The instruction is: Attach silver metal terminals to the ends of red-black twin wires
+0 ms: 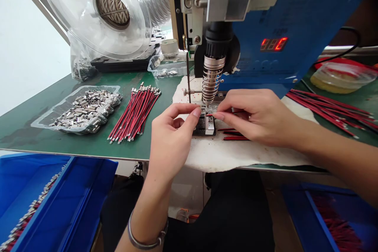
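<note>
My right hand (254, 116) pinches the tip of a red and black wire (236, 138) and holds it at a small metal fixture (205, 124) under the hot-air nozzle with a spring coil (212, 80). My left hand (171, 134) is curled, its thumb and forefinger closed at the fixture's left side; whether it holds a small part I cannot make out. Both hands rest over a white cloth (236, 153) on the green bench (88, 141).
A bundle of red and black wires (134, 112) and a clear tray of metal sleeves (85, 110) lie to the left. More wires (330, 112) lie at right. A blue machine (295, 19) stands behind, a clear reel (97, 8) at the back left. Blue bins (59, 201) sit below the bench.
</note>
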A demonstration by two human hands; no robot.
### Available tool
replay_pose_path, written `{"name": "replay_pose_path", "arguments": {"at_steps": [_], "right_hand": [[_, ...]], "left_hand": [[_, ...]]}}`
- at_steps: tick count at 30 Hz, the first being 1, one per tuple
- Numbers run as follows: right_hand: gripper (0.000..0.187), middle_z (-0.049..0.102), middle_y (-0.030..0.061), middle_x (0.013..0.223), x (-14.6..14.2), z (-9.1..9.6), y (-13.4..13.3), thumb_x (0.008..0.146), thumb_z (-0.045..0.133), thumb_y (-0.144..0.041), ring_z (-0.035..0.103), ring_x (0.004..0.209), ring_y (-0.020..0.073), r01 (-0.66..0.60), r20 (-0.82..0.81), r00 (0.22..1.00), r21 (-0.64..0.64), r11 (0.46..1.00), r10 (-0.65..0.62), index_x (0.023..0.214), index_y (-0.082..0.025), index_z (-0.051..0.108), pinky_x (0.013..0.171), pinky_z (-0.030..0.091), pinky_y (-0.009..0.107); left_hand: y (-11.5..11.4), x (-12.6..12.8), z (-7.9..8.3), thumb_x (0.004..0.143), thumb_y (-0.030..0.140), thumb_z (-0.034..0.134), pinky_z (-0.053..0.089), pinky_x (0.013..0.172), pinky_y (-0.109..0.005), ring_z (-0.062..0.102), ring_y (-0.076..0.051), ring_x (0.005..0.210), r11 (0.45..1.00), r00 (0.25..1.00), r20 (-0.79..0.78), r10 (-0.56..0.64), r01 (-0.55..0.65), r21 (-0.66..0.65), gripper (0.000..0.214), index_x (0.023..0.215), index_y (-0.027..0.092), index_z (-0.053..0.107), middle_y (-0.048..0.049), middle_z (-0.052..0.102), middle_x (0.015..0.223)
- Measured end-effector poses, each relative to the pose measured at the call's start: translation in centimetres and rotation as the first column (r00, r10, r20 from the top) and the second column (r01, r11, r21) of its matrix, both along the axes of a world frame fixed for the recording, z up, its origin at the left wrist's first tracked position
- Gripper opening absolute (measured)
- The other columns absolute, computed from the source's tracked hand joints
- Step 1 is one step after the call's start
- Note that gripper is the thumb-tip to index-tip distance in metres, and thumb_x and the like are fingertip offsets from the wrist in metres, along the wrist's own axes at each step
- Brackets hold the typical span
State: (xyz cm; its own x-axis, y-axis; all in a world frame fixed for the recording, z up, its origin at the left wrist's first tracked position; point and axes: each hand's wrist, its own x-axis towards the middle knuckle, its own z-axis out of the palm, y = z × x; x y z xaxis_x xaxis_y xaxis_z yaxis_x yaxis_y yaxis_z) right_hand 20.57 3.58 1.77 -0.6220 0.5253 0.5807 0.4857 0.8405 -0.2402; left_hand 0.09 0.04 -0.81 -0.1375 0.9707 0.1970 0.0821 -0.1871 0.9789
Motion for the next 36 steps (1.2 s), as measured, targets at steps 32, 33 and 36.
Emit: {"name": "replay_pose_path", "arguments": {"at_steps": [32,33,36], "right_hand": [[0.018,0.073,0.004,0.081,0.46,-0.11,-0.22,0.1,0.062,-0.023,0.066,0.066,0.018,0.012,0.069,0.997,0.296,0.955,-0.034,0.086,-0.02,0.073,0.054,0.044,0.034],[0.017,0.073,0.0042,0.081,0.47,-0.1,-0.26,0.1,0.062,-0.023,0.066,0.066,0.018,0.014,0.068,0.997,0.286,0.958,-0.035,0.086,-0.02,0.073,0.054,0.044,0.033],[0.016,0.073,0.0049,0.081,0.5,-0.01,-0.32,0.099,0.062,-0.022,0.066,0.067,0.0182,0.008,0.059,0.998,0.247,0.969,-0.024,0.086,-0.02,0.073,0.055,0.044,0.033]], "left_hand": [[-0.07,-0.04,-0.13,0.086,0.035,0.079,0.026,0.045,-0.024,0.037,-0.007,0.051,1.0,1.0,0.007,0.016,-0.016,0.019,0.015,0.09,0.021,0.076,-0.0007,0.064,0.077],[-0.08,-0.04,-0.14,0.087,0.035,0.079,0.026,0.045,-0.024,0.037,-0.007,0.051,1.0,1.0,0.008,0.015,-0.015,0.019,0.015,0.09,0.021,0.076,-0.0006,0.064,0.077],[-0.12,-0.02,-0.14,0.087,0.034,0.078,0.026,0.045,-0.023,0.036,-0.006,0.051,1.0,1.0,0.01,0.014,-0.014,0.014,0.013,0.089,0.021,0.076,-0.0002,0.064,0.077]]}}
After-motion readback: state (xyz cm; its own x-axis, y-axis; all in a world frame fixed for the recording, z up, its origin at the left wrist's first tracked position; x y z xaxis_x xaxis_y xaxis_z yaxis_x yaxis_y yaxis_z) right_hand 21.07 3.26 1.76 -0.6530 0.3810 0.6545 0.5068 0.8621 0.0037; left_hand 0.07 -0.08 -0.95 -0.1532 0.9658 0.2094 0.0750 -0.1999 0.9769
